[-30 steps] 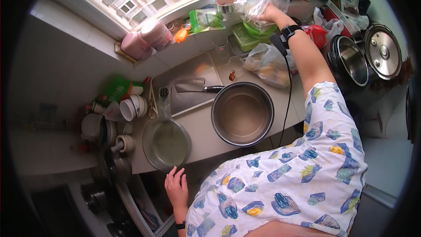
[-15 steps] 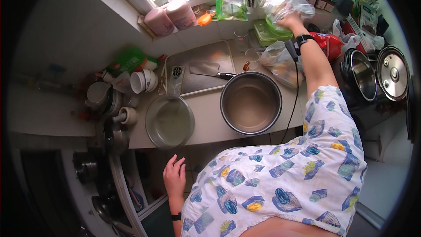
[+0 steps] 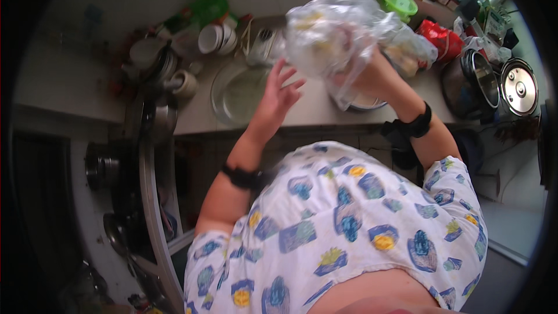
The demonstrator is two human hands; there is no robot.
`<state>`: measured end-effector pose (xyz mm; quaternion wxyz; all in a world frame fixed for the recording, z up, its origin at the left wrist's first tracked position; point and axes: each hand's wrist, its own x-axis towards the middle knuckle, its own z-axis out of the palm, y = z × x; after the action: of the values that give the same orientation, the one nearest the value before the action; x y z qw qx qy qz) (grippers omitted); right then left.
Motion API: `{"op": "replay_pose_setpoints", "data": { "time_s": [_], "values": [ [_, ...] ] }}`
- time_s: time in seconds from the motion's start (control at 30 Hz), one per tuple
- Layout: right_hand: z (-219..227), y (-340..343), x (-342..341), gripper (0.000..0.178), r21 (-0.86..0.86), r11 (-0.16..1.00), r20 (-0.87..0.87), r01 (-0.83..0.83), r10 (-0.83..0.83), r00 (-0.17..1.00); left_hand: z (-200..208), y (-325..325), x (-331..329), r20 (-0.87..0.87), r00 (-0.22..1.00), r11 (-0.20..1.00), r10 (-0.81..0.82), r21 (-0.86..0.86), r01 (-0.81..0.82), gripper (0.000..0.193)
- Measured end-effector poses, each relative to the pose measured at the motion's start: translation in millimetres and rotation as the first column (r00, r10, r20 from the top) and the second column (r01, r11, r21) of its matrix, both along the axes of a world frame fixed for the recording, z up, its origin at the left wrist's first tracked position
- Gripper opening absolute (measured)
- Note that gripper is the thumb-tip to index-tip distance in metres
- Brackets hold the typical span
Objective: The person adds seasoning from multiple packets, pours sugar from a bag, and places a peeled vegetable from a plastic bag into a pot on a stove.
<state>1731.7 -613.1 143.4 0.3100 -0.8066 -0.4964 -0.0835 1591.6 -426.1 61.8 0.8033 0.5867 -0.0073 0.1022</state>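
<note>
A clear, crumpled plastic bag (image 3: 322,32) with something pale yellow in it hangs from my right hand (image 3: 367,75), whose fingers are closed on it. It is held up above the counter and hides much of the metal pot (image 3: 372,104) behind it. My left hand (image 3: 278,100) is raised beside the bag, fingers apart and holding nothing. Left of that hand stands a clear glass bowl (image 3: 224,96) of cloudy liquid. Behind my right hand, another plastic bag (image 3: 417,52) with unclear contents lies on the counter.
White bowls (image 3: 212,39) and stacked dishes crowd the left, near a small mortar (image 3: 185,84). A green basket (image 3: 400,3) stands at the back. To the right are a red package (image 3: 440,42), a dark cooker pot (image 3: 468,81) and a round metal lid (image 3: 519,87).
My right hand has lifted the plastic bag from beside the green basket and brought it nearer, to the left over the pot. My left hand has risen from below the counter edge toward it.
</note>
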Motion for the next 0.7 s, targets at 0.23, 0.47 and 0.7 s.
{"op": "replay_pose_setpoints", "data": {
  "time_s": [0.23,0.47,0.7],
  "values": [
    [-49,71,-201,0.044,0.105,0.983,-0.072,-0.149,0.157,0.985,-48,42,-160,-0.044,0.998,0.66,0.037,-0.749,-0.057,0.075],
    [-7,53,-254,0.041,-0.4,0.916,0.225,-0.031,0.131,0.966,-66,72,-233,-0.156,0.98,0.744,0.123,-0.638,-0.195,0.068],
    [-52,82,-262,0.033,-0.065,0.958,-0.058,-0.28,0.276,0.959,-77,60,-232,-0.321,0.947,0.814,0.003,-0.55,-0.189,0.054]
  ]
}}
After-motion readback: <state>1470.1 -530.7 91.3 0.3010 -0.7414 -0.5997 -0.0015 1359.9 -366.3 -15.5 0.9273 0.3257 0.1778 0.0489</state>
